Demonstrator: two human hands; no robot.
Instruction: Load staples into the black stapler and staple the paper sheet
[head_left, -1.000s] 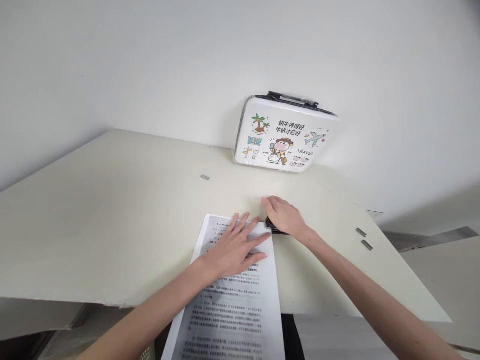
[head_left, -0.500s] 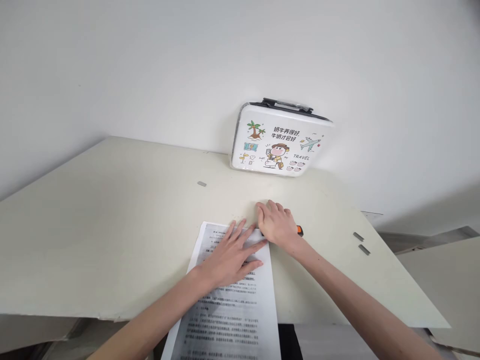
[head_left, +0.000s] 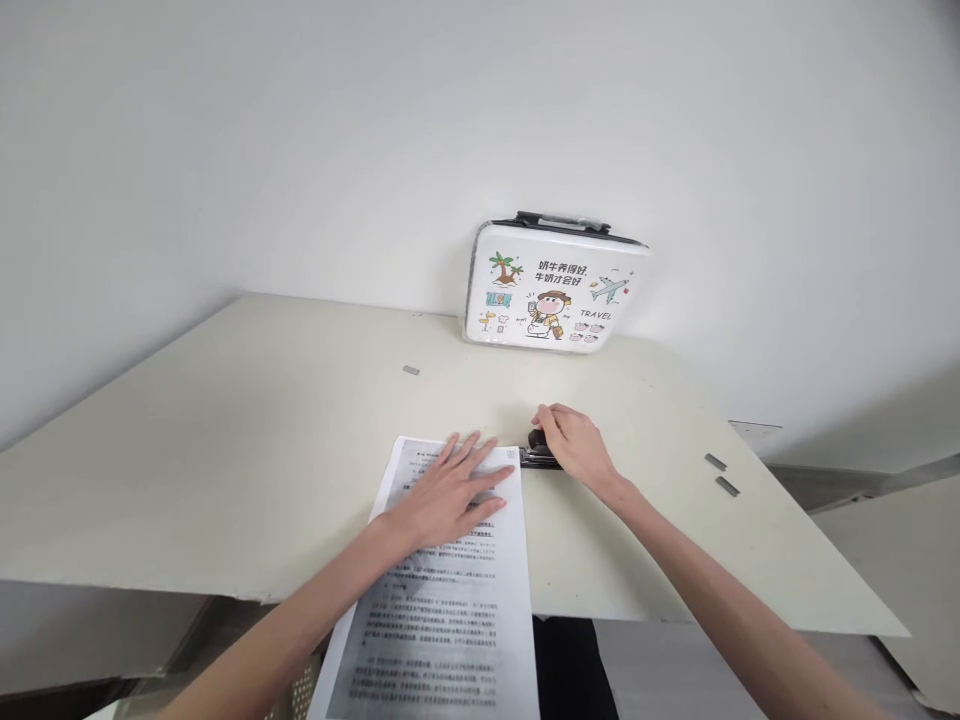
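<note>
Printed sheets of paper (head_left: 442, 610) lie on the table and reach past its front edge. My left hand (head_left: 454, 490) rests flat on their upper part, fingers spread. Just right of the paper's top right corner is a black stapler (head_left: 538, 457), partly covered by my right hand (head_left: 576, 440). The fingers of that hand are wrapped over the stapler's top. Its front end is beside the paper's edge, and marks like staples show at that corner.
A white case with cartoon prints (head_left: 555, 290) stands against the wall at the back. One staple strip (head_left: 411, 370) lies on the pale table (head_left: 225, 450) behind the paper. Two more strips (head_left: 721, 475) lie at the right.
The stapler and my right hand have moved right, off the paper's corner, which is now uncovered. My left hand and the paper have shifted slightly left in view.
</note>
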